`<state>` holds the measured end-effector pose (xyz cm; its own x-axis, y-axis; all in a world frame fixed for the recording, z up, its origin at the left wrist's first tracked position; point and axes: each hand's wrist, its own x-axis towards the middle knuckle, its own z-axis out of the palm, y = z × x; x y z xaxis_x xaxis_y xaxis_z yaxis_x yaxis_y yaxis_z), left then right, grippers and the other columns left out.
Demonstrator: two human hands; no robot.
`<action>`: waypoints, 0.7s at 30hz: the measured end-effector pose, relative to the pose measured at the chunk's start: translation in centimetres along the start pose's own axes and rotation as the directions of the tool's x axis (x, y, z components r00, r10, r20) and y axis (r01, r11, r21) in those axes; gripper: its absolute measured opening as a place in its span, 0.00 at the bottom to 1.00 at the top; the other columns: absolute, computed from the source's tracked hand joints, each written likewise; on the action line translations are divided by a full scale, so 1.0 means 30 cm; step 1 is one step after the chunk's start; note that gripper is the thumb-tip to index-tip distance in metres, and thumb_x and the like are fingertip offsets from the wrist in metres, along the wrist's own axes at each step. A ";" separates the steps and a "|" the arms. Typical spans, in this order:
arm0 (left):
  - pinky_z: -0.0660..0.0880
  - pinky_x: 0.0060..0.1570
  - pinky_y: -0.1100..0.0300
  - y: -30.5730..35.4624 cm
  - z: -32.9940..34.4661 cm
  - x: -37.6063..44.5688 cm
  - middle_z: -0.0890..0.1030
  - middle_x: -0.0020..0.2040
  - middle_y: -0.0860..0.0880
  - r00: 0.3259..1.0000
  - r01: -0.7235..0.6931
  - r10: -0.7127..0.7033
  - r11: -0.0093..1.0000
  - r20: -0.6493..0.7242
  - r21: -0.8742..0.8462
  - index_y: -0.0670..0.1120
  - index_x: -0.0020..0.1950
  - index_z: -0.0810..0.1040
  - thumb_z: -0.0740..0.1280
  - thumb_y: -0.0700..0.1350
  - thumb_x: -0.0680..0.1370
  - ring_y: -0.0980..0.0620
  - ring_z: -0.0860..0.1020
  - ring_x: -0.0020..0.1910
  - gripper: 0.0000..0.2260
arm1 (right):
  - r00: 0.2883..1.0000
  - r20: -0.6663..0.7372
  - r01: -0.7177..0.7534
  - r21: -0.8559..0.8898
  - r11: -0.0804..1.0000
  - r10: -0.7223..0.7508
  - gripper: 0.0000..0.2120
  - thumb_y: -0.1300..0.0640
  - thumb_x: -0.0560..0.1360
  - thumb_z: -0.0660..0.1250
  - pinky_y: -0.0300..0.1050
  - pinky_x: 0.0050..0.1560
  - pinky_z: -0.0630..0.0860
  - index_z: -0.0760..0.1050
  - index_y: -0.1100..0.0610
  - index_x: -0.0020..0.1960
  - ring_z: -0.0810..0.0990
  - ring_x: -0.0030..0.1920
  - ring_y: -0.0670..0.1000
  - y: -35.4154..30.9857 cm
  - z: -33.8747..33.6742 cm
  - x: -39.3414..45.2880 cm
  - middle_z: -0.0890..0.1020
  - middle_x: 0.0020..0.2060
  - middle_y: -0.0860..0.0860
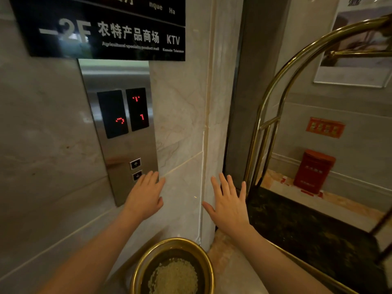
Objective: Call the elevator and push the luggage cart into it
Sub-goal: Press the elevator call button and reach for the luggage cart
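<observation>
Head view looks down along a marble wall [184, 115] with both bare forearms reaching forward. A steel call panel [118, 132] is set into the wall below a black floor sign [106, 28] reading "-2F" and "KTV". Two dark displays on the panel show red dot figures; below them sit an up button [135, 163] and a down button [137, 175]. The left hand [145, 197] lies flat with its fingers [148, 177] released and spread, the tips at the panel's lower right corner, just beside the down button; whether a tip touches the button I cannot tell. The right hand [230, 205] is held open too, fingers splayed and grasping nothing, in front of the wall's corner edge. Just right of it stands the luggage cart [307, 225], its dark carpeted deck low and its brass arch rising toward the upper right. A red box [315, 170] stands on the floor by the far wall beyond the cart. At the bottom edge a brass ashtray bin [174, 270] holds pale gravel.
</observation>
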<state>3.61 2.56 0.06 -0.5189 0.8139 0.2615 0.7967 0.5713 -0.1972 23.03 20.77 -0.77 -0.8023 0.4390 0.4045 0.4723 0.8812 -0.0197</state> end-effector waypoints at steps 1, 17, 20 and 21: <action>0.69 0.63 0.45 0.047 -0.002 0.012 0.76 0.62 0.38 0.998 -0.045 0.044 0.999 -0.037 -0.023 0.43 0.66 0.73 0.67 0.48 0.73 0.38 0.74 0.62 0.23 | 1.000 -0.011 -0.004 0.001 1.000 0.004 0.37 0.29 0.73 0.42 0.60 0.67 0.27 0.45 0.47 0.76 0.42 0.75 0.56 0.015 -0.007 -0.011 0.51 0.77 0.53; 0.78 0.48 0.52 1.232 -0.183 0.139 0.81 0.50 0.47 0.958 -0.245 0.187 0.929 -0.218 -0.278 0.46 0.57 0.79 0.73 0.46 0.69 0.46 0.80 0.50 0.17 | 0.987 -0.075 -0.146 -0.065 0.987 0.141 0.30 0.40 0.76 0.59 0.70 0.70 0.44 0.56 0.47 0.74 0.52 0.75 0.54 0.942 -0.234 -0.487 0.59 0.76 0.51; 0.77 0.52 0.51 1.561 -0.271 0.195 0.80 0.54 0.46 0.929 -0.307 0.218 0.904 -0.298 -0.297 0.45 0.61 0.77 0.71 0.48 0.71 0.46 0.78 0.55 0.20 | 0.984 -0.054 -0.175 -0.094 0.980 0.170 0.30 0.40 0.76 0.58 0.70 0.71 0.45 0.55 0.47 0.74 0.51 0.76 0.54 1.230 -0.321 -0.635 0.59 0.76 0.51; 0.76 0.53 0.51 1.682 -0.300 0.211 0.79 0.55 0.45 0.918 -0.336 0.236 0.891 -0.319 -0.307 0.45 0.63 0.76 0.70 0.48 0.71 0.45 0.77 0.56 0.21 | 0.981 -0.041 -0.192 -0.101 0.976 0.189 0.30 0.39 0.76 0.56 0.70 0.71 0.45 0.54 0.47 0.75 0.50 0.76 0.54 1.323 -0.355 -0.687 0.58 0.76 0.50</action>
<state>43.31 35.59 0.27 -0.1892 0.8482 0.4947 0.9788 0.2030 0.0263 62.19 44.84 -0.15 -0.6831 0.5899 0.4307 0.6520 0.7582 -0.0043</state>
